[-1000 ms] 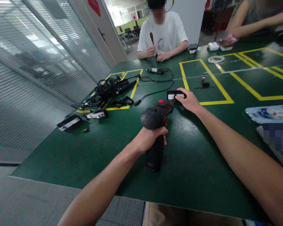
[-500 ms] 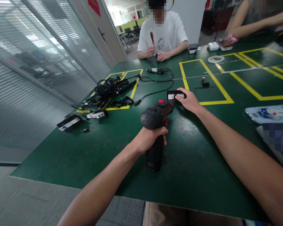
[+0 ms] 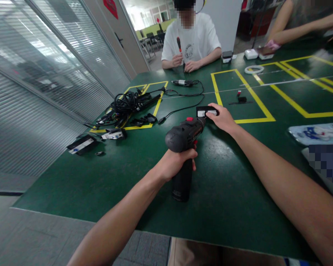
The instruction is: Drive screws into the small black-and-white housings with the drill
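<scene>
My left hand is wrapped round the grip of a black cordless drill with a red switch on top. The drill's nose points away from me, at a small black box-like part with a white label. My right hand pinches that part at its right end, thumb on the near face. Whether the drill's tip touches the part is hard to see, since the chuck covers that spot. Both are over the green table.
At the left lie a tangle of black cables and a black box with a white strip. A corded tool is farther back. A phone lies at right. Opposite, a person holds a screwdriver.
</scene>
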A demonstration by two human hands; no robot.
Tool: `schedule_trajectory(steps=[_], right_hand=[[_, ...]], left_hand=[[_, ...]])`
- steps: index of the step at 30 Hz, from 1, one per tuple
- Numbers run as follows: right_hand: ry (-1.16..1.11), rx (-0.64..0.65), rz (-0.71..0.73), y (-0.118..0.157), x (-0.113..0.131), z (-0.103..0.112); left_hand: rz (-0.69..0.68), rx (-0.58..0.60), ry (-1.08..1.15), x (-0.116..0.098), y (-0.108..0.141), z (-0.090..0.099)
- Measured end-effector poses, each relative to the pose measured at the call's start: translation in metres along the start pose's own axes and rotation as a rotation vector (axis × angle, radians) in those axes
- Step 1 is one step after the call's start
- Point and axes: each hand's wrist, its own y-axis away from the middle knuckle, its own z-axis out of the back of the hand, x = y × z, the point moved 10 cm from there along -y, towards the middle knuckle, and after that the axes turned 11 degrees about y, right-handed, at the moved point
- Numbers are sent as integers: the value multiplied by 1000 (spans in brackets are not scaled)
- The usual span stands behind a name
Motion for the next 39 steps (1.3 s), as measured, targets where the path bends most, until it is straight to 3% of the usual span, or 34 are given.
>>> schedule_trajectory(steps=[39], right_hand=[[6, 10, 5, 0, 1, 0]], left_hand=[[-6, -8, 0, -1, 1, 1]])
